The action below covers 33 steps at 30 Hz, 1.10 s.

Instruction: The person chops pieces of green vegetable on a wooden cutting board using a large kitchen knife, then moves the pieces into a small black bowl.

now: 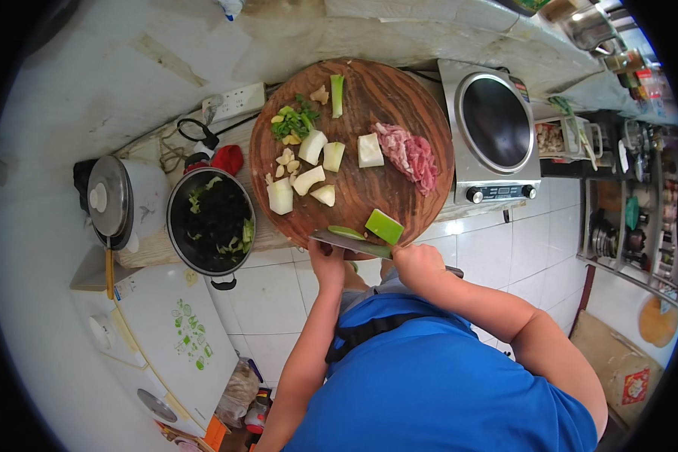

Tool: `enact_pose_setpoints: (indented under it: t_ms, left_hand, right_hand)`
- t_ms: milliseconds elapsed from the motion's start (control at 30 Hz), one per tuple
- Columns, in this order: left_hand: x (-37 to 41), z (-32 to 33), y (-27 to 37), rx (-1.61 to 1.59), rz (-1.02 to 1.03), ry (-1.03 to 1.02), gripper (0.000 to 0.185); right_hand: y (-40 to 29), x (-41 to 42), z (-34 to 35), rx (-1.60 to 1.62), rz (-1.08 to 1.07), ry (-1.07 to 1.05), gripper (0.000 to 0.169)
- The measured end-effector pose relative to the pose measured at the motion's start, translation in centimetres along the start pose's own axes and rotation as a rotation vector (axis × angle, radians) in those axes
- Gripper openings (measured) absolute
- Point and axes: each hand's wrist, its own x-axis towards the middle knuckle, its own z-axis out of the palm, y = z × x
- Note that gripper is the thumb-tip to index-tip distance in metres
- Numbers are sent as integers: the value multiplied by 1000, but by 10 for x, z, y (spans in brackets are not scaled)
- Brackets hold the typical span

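My right hand [421, 264] grips the handle of a kitchen cleaver [353, 244] at the near edge of a round wooden cutting board [347, 212]. At the blade's other end is my left hand [327, 260]; the blade hides its fingertips, so whether they hold anything is unclear. A green slice [346, 232] lies against the blade. Just beyond it is a green-skinned gourd chunk [384, 226]. Pale gourd chunks [309, 181] lie farther left, near garlic cloves [286, 158], chopped green herbs [298, 121] and ginger [320, 95]. Raw sliced meat [409, 155] lies to the right, and a green stalk [337, 96] at the back.
An induction cooker [489, 135] stands right of the board. On the left, a pot [212, 223] holds dark and green leafy food, beside a white cooker with a metal lid [108, 195]. A power strip [234, 101] lies behind. A white refrigerator [169, 333] stands at lower left.
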Motion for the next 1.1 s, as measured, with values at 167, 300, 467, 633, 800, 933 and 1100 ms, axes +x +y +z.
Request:
enact_pose_setpoints:
  t_ms: [167,300,467,633,800,933,1100]
  left_hand:
    - [2,-8,-16,180,70,13,30]
    - [2,-5,-10,50,91,7,27]
    - [2,-25,-25,93,63,-67,25]
    - [3,-33,-14,20,93,-104,27]
    - [27,-44,-1,-1,135,-90,26]
    - [35,-41,8,63,27,-88,21]
    - [28,-38,-4,-34,-126,34,17]
  right_hand:
    - [-8,37,33,64,-40,34,8]
    - [-18,47,48,74,1,127,9]
    - [-2,54,53,118,-76,187,11]
    - [12,50,30,253,-99,221,18]
    - [23,25,25,410,-12,276,22]
    - [27,7,27,353,-35,347,20]
    - [19,-15,25,233,-86,366,14]
